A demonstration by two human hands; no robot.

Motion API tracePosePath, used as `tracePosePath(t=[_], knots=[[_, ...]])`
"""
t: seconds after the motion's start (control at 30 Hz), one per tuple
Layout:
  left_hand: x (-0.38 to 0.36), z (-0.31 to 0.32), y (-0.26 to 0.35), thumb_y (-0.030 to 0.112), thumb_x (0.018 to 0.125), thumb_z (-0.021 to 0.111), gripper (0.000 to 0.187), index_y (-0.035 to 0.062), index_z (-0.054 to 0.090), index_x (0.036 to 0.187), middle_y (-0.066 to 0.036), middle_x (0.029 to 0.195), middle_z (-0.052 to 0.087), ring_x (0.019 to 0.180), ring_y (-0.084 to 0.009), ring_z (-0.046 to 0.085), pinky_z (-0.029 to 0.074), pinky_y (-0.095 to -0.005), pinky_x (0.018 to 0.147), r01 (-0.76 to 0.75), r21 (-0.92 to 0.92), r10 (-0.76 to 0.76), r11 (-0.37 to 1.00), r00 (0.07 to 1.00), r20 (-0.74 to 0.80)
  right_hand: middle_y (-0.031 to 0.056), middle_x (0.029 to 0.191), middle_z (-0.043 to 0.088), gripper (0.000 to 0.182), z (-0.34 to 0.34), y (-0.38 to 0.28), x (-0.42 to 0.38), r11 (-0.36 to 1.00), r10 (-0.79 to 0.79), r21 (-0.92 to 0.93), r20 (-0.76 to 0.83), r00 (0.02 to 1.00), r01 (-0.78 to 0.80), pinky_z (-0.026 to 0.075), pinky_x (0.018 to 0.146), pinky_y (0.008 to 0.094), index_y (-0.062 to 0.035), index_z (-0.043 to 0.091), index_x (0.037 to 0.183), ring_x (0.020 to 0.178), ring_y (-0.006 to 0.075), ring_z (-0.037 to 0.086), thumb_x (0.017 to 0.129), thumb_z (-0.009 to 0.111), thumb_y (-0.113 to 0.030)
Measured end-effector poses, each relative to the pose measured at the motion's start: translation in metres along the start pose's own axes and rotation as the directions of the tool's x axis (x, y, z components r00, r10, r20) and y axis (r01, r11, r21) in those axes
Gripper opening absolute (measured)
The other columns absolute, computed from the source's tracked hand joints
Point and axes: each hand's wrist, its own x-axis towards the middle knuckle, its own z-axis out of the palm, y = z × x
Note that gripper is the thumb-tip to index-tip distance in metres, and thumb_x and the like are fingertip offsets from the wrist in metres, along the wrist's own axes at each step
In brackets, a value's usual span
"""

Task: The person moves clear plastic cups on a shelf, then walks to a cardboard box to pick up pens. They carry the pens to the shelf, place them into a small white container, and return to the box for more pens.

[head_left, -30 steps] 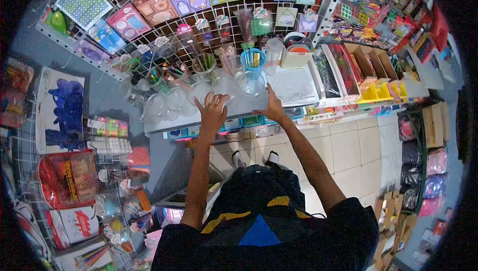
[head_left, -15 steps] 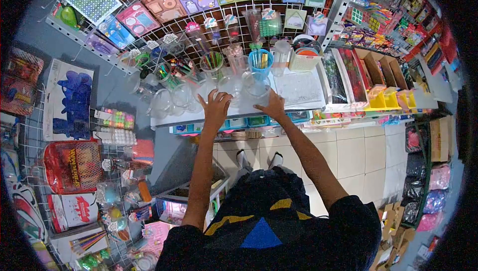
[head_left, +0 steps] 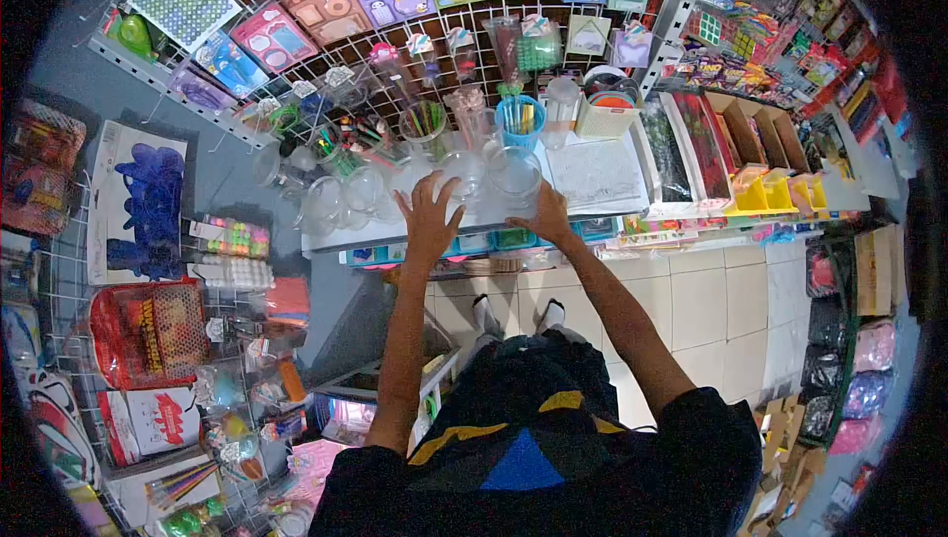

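Observation:
A row of clear plastic cups stands along the front of the white shelf (head_left: 484, 213). My left hand (head_left: 430, 219) is over the shelf's front edge, fingers spread, beside a clear cup (head_left: 464, 170); no grip on it shows. My right hand (head_left: 549, 217) curls round the lower right side of another clear plastic cup (head_left: 515, 172), thumb towards the front and fingers behind. Its fingertips are partly hidden. Just behind that cup stands a light-blue cup (head_left: 520, 124) holding pens or pencils.
Pens fill a wire-like holder (head_left: 425, 122) at the back. A white basket (head_left: 604, 115) and a white sheet (head_left: 597, 174) lie to the right, before yellow bins (head_left: 775, 193). Packaged stationery hangs on the grid behind. At left hangs a red mesh pouch (head_left: 148, 333).
My left fingers have spread wider and the hand has turned slightly. My right hand stays by the same clear cup, its fingers a little more drawn in. The view has shifted slightly.

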Motion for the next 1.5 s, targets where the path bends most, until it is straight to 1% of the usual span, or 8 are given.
tracePosePath(t=[0.13,0.23,0.37,0.57,0.83,1.23,1.4,1.5], knots=[[-0.008,-0.004,-0.014,0.019,0.079,0.066,0.050,0.0193,0.048,0.126,-0.004,0.125,0.048,0.127,-0.0272,0.035,0.004,-0.0700,0.104,0.161,-0.083,-0.171,0.983,0.977,-0.125,0.0230,0.135,0.041,0.114,-0.008,-0.004,-0.007,0.994,-0.044,0.098,-0.048,0.998,0.049,0.032,0.102,0.0498,0.0016,0.024,0.140,0.126,0.0381,0.040,0.057,0.085,-0.047],[-0.017,-0.002,-0.035,0.015,0.080,0.064,0.043,0.0168,0.052,0.122,-0.004,0.119,0.053,0.125,-0.0263,0.039,0.005,-0.0708,0.104,0.152,0.117,-0.143,0.981,0.986,-0.085,0.0252,0.133,0.041,0.113,-0.003,0.001,-0.016,0.992,-0.043,0.118,-0.059,0.997,0.050,0.033,0.103,0.0473,0.0043,0.023,0.139,0.126,0.0389,0.039,0.058,0.085,-0.044],[-0.021,0.002,-0.047,0.010,0.083,0.060,0.031,0.0150,0.058,0.114,-0.004,0.105,0.061,0.118,-0.0246,0.046,0.005,-0.0714,0.103,0.135,0.158,-0.135,0.978,0.991,-0.008,0.0266,0.130,0.043,0.113,-0.006,-0.002,-0.017,0.994,0.007,0.110,-0.002,1.000,-0.007,0.034,0.104,0.0455,0.0072,0.023,0.137,0.124,0.0399,0.041,0.058,0.085,-0.044],[-0.023,0.005,-0.051,0.009,0.084,0.059,0.027,0.0152,0.060,0.110,-0.003,0.101,0.063,0.114,-0.0239,0.049,0.005,-0.0717,0.103,0.120,0.137,-0.116,0.983,0.993,-0.031,0.0214,0.137,0.041,0.111,0.005,0.003,-0.008,0.991,0.107,0.073,0.009,0.994,-0.107,0.029,0.104,0.0531,-0.0031,0.023,0.142,0.127,0.0368,0.040,0.059,0.083,-0.049],[-0.021,-0.003,-0.051,0.010,0.084,0.058,0.027,0.0165,0.061,0.110,-0.001,0.100,0.063,0.115,-0.0231,0.049,0.004,-0.0717,0.103,0.102,0.136,-0.100,0.985,0.995,-0.021,0.0212,0.136,0.041,0.108,0.006,-0.007,-0.006,0.988,0.154,-0.003,0.008,0.988,-0.154,0.028,0.101,0.0552,-0.0044,0.023,0.143,0.127,0.0378,0.039,0.063,0.080,-0.050],[-0.034,-0.019,-0.025,0.030,0.077,0.067,0.064,0.0162,0.041,0.134,-0.007,0.139,0.037,0.132,-0.0280,0.032,0.003,-0.0667,0.106,0.219,0.112,-0.221,0.969,0.975,0.005,0.0197,0.136,0.042,0.103,0.002,-0.012,-0.008,0.990,0.139,-0.021,0.001,0.990,-0.139,0.029,0.101,0.0535,-0.0027,0.023,0.142,0.126,0.0374,0.040,0.067,0.078,-0.046],[-0.057,-0.021,-0.013,0.028,0.076,0.070,0.054,0.0098,0.049,0.123,-0.014,0.135,0.039,0.130,-0.0329,0.034,0.001,-0.0679,0.105,0.270,0.038,-0.272,0.962,0.961,0.046,0.0193,0.138,0.039,0.103,0.004,-0.011,-0.007,0.981,0.185,-0.054,0.023,0.982,-0.184,0.030,0.101,0.0519,-0.0047,0.022,0.143,0.126,0.0370,0.039,0.067,0.079,-0.044],[-0.070,-0.017,-0.006,0.029,0.077,0.070,0.050,0.0066,0.052,0.119,-0.018,0.136,0.038,0.129,-0.0355,0.035,0.003,-0.0658,0.106,0.178,0.057,-0.173,0.982,0.981,-0.085,0.0197,0.138,0.038,0.105,0.006,-0.012,-0.011,0.981,0.185,-0.058,0.007,0.983,-0.185,0.029,0.102,0.0531,-0.0057,0.019,0.144,0.127,0.0375,0.039,0.066,0.079,-0.043]])
